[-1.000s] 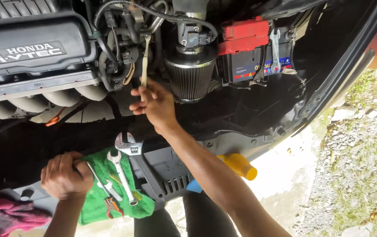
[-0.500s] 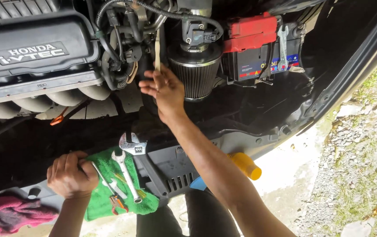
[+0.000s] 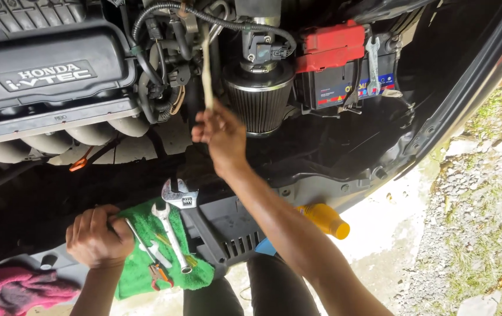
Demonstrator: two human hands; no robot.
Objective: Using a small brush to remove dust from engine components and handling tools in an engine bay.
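While one right hand point(image 3: 223, 133) pinches one pale stick point(image 3: 206, 70), the left hand point(image 3: 96, 235) fists on one green towel point(image 3: 140, 257).

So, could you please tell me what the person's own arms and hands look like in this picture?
Both arms are bare as far as the frame shows: no sleeves, gloves, watch or bracelet can be seen. The left hand and right hand are bare too, and no rings show on the visible fingers. Both forearms enter from the bottom edge of the frame.
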